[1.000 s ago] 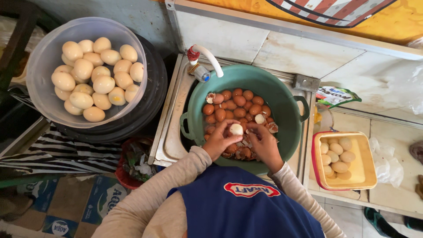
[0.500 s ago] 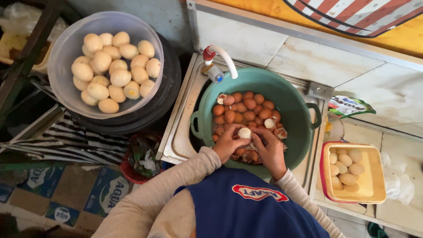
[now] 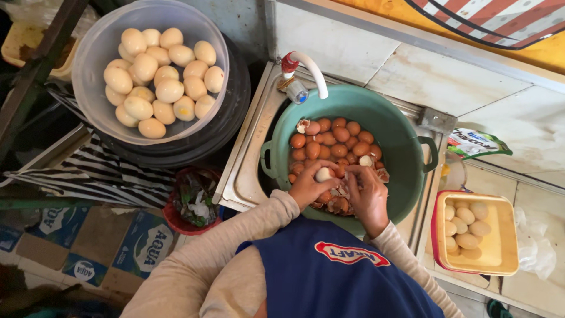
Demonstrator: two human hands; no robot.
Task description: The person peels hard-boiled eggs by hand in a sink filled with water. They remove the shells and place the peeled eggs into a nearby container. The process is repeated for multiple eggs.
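Two hands (image 3: 338, 191), one green basin (image 3: 406, 147), one clear bowl (image 3: 94, 53), one yellow tub (image 3: 500, 259), one tap (image 3: 306, 65)

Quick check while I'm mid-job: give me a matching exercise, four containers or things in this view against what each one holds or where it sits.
Things:
1. green basin
2. clear bowl
3. yellow tub
4. left hand

Matches:
A. a few peeled eggs, at the right edge
B. brown unpeeled eggs and shell bits, under the white tap
C. one half-peeled egg
D. a heap of peeled eggs, upper left

Pairs: 1-B, 2-D, 3-A, 4-C
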